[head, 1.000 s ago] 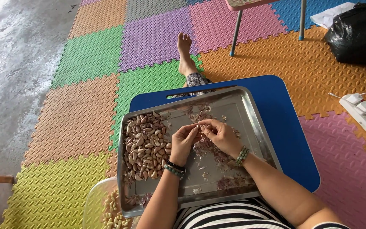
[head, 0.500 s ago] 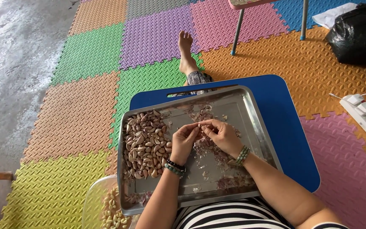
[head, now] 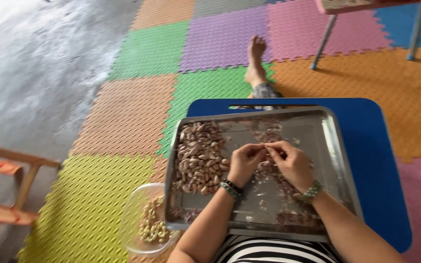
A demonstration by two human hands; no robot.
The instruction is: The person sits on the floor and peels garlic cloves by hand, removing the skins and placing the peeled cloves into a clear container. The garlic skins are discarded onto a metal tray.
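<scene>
The floor is showing as interlocking foam mats (head: 123,119) in green, purple, orange, yellow and pink, and against the earlier views the camera is now sitting closer and further left, so a wooden frame (head: 6,182) is entering at the left edge. The blue board (head: 381,160) is lying across the person's lap and is carrying the metal tray (head: 334,146). The tray is keeping the same position on the board as half a second ago.

The pile of unpeeled cloves (head: 198,158) is occupying the tray's left half, unchanged in extent. Loose skins (head: 288,187) are scattering over the right half. The clear bowl (head: 140,221) of pale peeled cloves is standing on the mat, just beside the tray's near left corner.

The left hand (head: 244,163) and the right hand (head: 293,165) are meeting above the tray centre, as in both earlier views. Both sets of fingertips are pinched together on a single clove (head: 265,147) (largely hidden by the fingers). Since only the viewpoint has shifted, the peeling of this clove is judged as being in progress, not finished.
</scene>
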